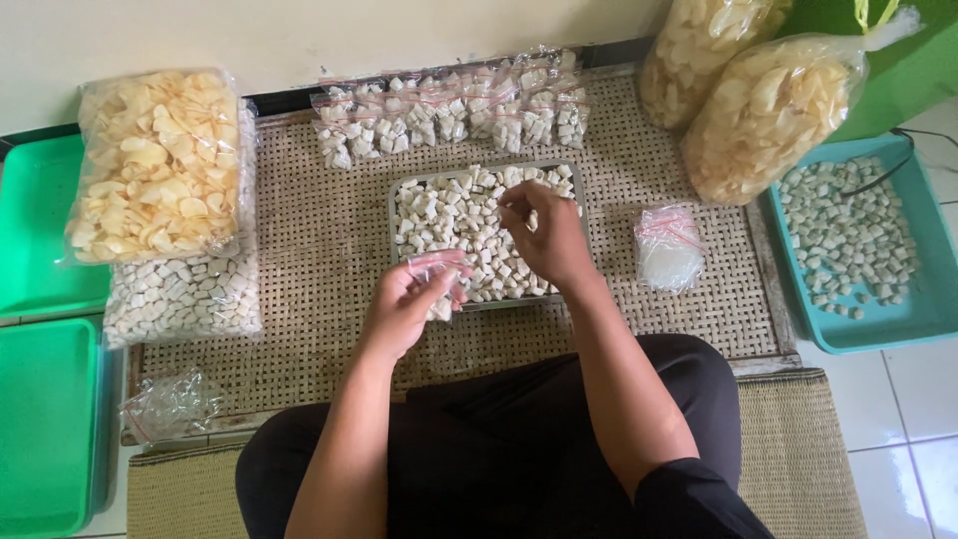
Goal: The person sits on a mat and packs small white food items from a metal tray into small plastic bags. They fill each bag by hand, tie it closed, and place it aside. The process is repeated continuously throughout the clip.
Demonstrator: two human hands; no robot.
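Bagging is what I am doing: left hand [404, 304] clamping a small zip bag [439, 274] open, right hand [544, 235] pinching cracker pieces [439, 215] over the metal tray [394, 215], needing a short carry.

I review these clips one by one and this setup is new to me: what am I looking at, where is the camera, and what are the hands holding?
There is no machine here. One camera sits on a person's head and looks down at their own lap and two bare hands. The person sits at a woven mat. On it lies a grey tray of small white pieces. The left hand holds a small clear zip bag partly filled with such pieces. The right hand is over the tray, fingers pinched around pieces. Behind the tray is a row of filled small bags. Big bags of pale chips lie at the sides, and a teal tray of pieces is on the right.
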